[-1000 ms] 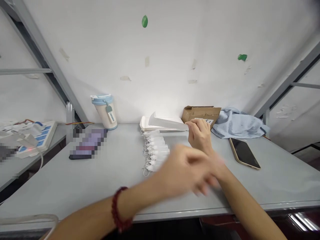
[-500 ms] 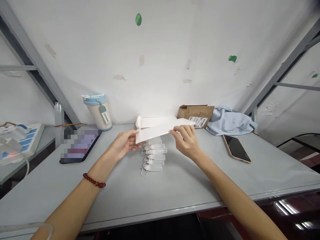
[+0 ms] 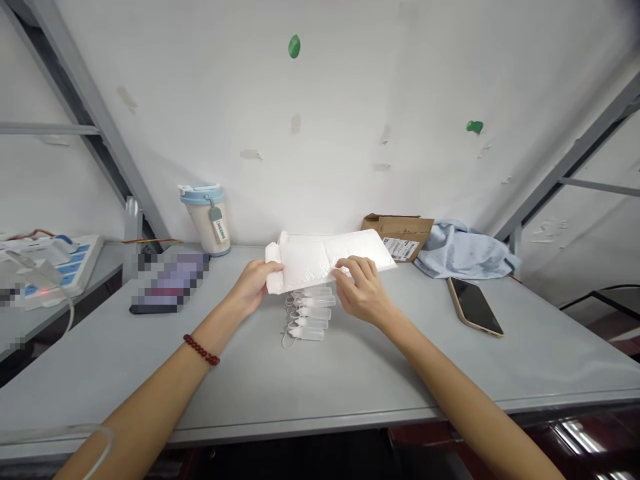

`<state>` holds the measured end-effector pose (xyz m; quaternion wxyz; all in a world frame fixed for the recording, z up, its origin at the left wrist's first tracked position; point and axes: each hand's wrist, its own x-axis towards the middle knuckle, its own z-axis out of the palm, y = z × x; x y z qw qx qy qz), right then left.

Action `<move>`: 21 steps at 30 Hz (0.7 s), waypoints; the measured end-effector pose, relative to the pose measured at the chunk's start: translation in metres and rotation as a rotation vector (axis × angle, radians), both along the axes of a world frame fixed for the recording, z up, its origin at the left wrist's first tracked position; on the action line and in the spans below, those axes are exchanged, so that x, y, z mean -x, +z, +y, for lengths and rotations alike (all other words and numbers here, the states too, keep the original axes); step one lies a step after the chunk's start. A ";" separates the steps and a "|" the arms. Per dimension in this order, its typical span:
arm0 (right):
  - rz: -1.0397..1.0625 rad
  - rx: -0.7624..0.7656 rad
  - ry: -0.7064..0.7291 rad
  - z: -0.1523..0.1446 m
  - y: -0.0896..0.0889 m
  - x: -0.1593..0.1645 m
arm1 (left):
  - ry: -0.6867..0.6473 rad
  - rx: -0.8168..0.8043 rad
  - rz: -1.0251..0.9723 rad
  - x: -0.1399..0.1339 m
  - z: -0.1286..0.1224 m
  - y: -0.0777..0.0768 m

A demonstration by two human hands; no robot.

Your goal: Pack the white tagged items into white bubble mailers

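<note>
A white padded envelope (image 3: 320, 257) is held above the table, its broad face turned up toward me. My left hand (image 3: 256, 280) grips its left end near the flap, thumb on top. At the lower edge, right of the middle, my right hand (image 3: 361, 287) pinches the envelope between thumb and fingers. Just below it, several small clear plastic bottles (image 3: 313, 323) with white caps and thin loops lie in a column on the table. The envelope partly covers the farthest of them.
A cream tumbler with a blue lid (image 3: 205, 217) stands back left, near a phone (image 3: 173, 283). A cardboard box (image 3: 400, 233), a light blue cloth (image 3: 460, 250) and another phone (image 3: 475, 307) are on the right. A power strip (image 3: 83, 273) sits far left.
The envelope has tilted so its broad face now shows more fully. My right hand has shifted slightly left and down along its edge. The camera view has moved a little left.
</note>
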<state>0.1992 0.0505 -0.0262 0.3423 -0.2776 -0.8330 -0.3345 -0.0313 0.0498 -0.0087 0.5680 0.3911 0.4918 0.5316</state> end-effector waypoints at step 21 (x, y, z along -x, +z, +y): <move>-0.114 0.402 -0.037 -0.012 0.009 0.001 | -0.296 -0.257 0.205 -0.026 -0.024 -0.003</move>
